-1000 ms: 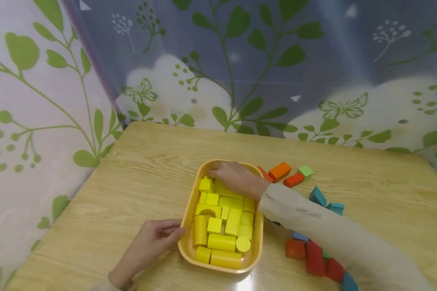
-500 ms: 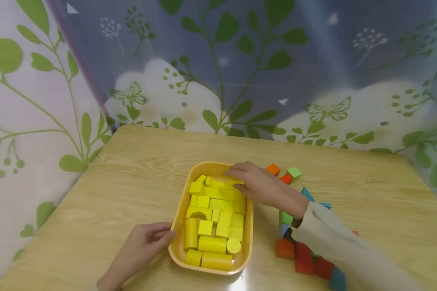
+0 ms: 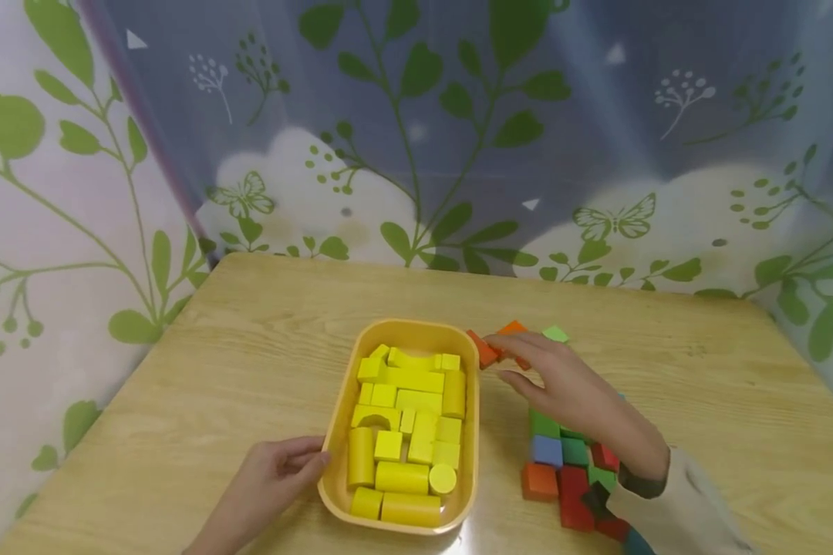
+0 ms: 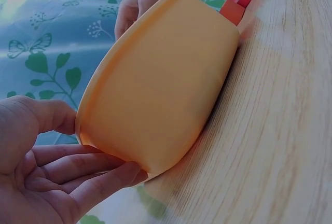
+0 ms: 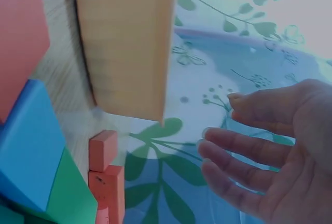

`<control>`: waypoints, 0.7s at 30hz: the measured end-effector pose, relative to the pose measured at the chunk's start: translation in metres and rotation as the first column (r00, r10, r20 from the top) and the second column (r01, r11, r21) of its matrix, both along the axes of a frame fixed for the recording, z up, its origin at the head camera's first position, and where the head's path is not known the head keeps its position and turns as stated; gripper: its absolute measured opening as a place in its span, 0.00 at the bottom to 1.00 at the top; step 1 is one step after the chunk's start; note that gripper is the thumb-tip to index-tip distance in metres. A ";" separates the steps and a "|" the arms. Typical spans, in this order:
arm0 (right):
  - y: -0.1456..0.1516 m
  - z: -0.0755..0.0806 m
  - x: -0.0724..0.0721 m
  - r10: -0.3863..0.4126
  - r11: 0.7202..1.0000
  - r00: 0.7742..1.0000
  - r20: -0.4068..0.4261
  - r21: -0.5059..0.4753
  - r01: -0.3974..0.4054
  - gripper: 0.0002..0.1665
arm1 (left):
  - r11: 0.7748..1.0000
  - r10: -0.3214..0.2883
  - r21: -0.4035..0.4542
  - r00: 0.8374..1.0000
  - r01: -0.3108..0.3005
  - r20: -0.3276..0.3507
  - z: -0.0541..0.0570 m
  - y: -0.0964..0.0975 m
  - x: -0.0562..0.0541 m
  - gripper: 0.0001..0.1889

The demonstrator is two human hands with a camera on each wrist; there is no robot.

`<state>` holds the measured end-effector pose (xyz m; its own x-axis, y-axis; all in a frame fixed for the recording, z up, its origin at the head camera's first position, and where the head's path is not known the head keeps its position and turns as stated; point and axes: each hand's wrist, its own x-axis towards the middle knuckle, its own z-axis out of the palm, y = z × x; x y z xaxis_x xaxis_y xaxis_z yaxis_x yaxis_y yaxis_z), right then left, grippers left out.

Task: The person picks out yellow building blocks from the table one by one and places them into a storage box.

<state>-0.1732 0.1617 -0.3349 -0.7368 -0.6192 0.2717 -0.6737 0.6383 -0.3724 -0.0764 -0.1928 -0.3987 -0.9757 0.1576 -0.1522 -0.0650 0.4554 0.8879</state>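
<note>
A yellow-orange plastic tray (image 3: 406, 330) on the wooden table holds yellow wooden blocks (image 3: 416, 379) of many shapes, among them cylinders and an arch. My left hand (image 3: 271, 478) holds the tray's left side; in the left wrist view its thumb is at the rim, with fingers (image 4: 83, 164) against the wall below. Right of the tray, my right hand (image 3: 572, 381) hovers with nothing in it, fingers extended and apart in the right wrist view. Its fingertips are near red and orange blocks (image 3: 483, 351) beside the tray's far right corner, partly covering them.
Several green, blue and red blocks (image 3: 572, 451) lie grouped right of the tray, partly under my right forearm. A light green block (image 3: 555, 334) sits behind the right hand. Patterned cloth (image 3: 389, 154) rises behind the table (image 3: 278, 308).
My right hand has left the tray's far end and moved right, out over the table beside the orange blocks. The left hand stays at the tray. The view has shifted slightly.
</note>
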 end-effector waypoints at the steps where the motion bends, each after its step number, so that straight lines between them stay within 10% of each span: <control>1: 0.002 0.001 0.001 -0.006 1.000 1.000 0.001 -0.005 0.006 0.26 | 1.000 0.004 0.002 1.000 -0.004 0.002 0.000 0.000 0.000 0.22; 16: 0.018 0.020 0.010 -0.154 0.988 0.988 0.033 0.006 0.154 0.24 | 0.997 0.000 -0.071 1.000 0.002 0.031 -0.001 -0.006 -0.001 0.21; 21: 0.021 0.027 0.015 -0.235 0.971 0.972 0.009 0.051 0.234 0.27 | 0.953 -0.045 -0.300 0.998 0.031 -0.038 0.019 -0.004 0.000 0.26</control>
